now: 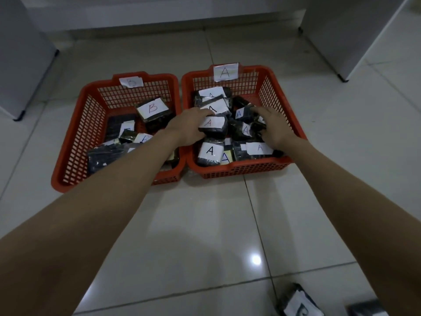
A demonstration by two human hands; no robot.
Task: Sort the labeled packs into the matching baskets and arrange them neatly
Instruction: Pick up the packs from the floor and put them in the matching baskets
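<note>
Hands are both inside the basket marked A point(268, 166), on the right of the basket marked B point(91, 92). Your left hand point(188, 127) curls around the side of a dark pack with a red A label point(214, 127); your right hand point(274, 127) lies spread and flat on the packs beside it, and I cannot tell if it grips any. Lay each pack flat, label up, in rows. One loose pack point(298, 303) waits on the floor near you.

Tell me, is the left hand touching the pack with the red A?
Touching. In the head view, the left hand lies against the left end of the red-A pack in the A basket, with no gap showing between them.
</note>
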